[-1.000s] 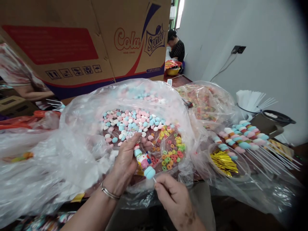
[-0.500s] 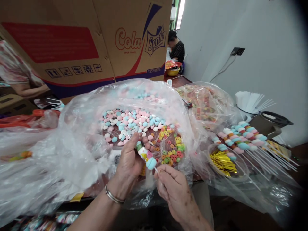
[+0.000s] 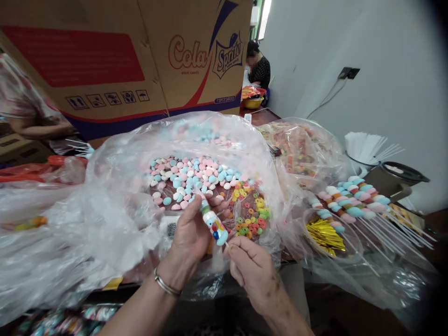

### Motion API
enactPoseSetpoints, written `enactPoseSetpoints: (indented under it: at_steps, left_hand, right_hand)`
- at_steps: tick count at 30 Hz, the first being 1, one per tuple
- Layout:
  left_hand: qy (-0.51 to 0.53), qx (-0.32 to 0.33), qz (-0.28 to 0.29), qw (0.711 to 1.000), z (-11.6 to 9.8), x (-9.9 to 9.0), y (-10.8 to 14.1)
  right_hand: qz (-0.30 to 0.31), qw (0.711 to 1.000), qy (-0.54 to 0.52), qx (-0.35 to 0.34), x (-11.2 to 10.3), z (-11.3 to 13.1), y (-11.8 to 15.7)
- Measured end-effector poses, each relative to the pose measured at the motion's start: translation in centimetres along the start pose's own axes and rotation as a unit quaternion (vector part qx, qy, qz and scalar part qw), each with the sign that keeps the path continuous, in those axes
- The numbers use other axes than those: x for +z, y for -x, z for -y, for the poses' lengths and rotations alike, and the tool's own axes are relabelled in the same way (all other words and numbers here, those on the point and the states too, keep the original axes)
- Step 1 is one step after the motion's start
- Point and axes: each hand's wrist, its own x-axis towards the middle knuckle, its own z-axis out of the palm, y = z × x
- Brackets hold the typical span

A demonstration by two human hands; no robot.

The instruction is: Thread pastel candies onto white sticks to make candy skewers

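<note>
A candy skewer in a printed clear wrapper hangs tilted between my hands, its lower end blue. My left hand holds its upper part between thumb and fingers. The thin white stick at its lower end is pinched by my right hand. Behind them, pink, blue and white candies lie in a large clear plastic bag. Small ring-shaped candies in yellow, green and red lie just right of my hands.
Finished-looking skewers lie at the right beside gold twist ties in a round container. White sticks and a metal jug stand behind. A large cardboard box rises behind the bag. Two people sit farther back.
The skewer has turned about its stick, so a different part of the wrapper's print faces me. Both hands keep their hold in nearly the same place. The view has shifted slightly.
</note>
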Motion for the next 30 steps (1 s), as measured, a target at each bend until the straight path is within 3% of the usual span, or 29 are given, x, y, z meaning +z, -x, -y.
enactPoseSetpoints:
  at_steps: [2,4,7,9,11,16,20,23,25,28,30]
  left_hand:
    - [0.022,-0.018,0.024,0.999,-0.3,-0.1,-0.3]
    - [0.036,-0.039,0.052,0.997,-0.2,-0.1,-0.4]
    - [0.03,-0.01,0.056,0.998,0.1,0.0,-0.5]
    - [0.017,0.019,0.037,0.999,0.3,0.2,-0.4]
    - [0.006,0.029,0.026,0.999,0.7,0.6,-0.2]
    - [0.002,0.021,0.024,1.0,1.4,0.8,0.3]
    - [0.029,0.014,0.058,0.998,0.4,0.2,-0.1]
    - [0.038,0.034,0.065,0.997,-0.2,0.1,-0.3]
    - [0.032,0.032,0.081,0.996,0.1,0.2,-0.2]
    - [0.019,0.016,0.092,0.995,1.4,0.3,0.3]
    - [0.01,0.008,0.083,0.996,2.3,0.2,0.6]
  right_hand:
    - [0.024,0.995,-0.085,0.047,0.1,0.2,0.0]
    - [0.041,0.994,-0.084,0.049,0.0,0.2,0.2]
    - [0.028,0.997,0.067,-0.029,-0.2,-0.1,0.6]
    - [-0.006,0.982,0.165,-0.096,-0.2,-0.3,1.0]
    - [-0.036,0.974,0.19,-0.121,0.0,-0.6,1.1]
    - [-0.031,0.999,-0.029,-0.011,0.7,-0.3,0.5]
    - [0.031,0.976,-0.206,0.068,0.5,0.6,0.2]
    - [0.08,0.96,-0.246,0.105,0.4,0.8,0.3]
    - [0.054,0.974,-0.199,0.092,0.6,0.5,0.3]
    - [-0.014,1.0,-0.019,0.014,0.9,0.0,0.2]
    - [-0.056,0.989,0.12,-0.064,1.0,-0.4,0.1]
